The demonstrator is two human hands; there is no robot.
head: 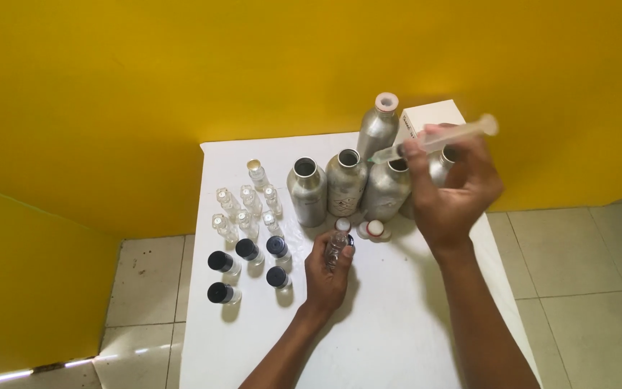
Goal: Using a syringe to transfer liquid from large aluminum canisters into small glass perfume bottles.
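My left hand (327, 272) grips a small clear glass vial (337, 246) just above the white table (397, 338). My right hand (449, 189) holds a plastic syringe (440, 140) tilted, its tip pointing down-left toward the open mouth of a silver metal bottle (386, 189). Two more open silver bottles (307, 190) (346, 181) stand to the left of it, and a taller capped one (378, 127) stands behind.
Several small clear vials (246, 209) without caps stand at the table's left, with several black-capped vials (248, 263) in front of them. Loose round caps (373, 230) lie near the bottles. A white box (426, 117) sits at the back right. Yellow wall behind, tiled floor around.
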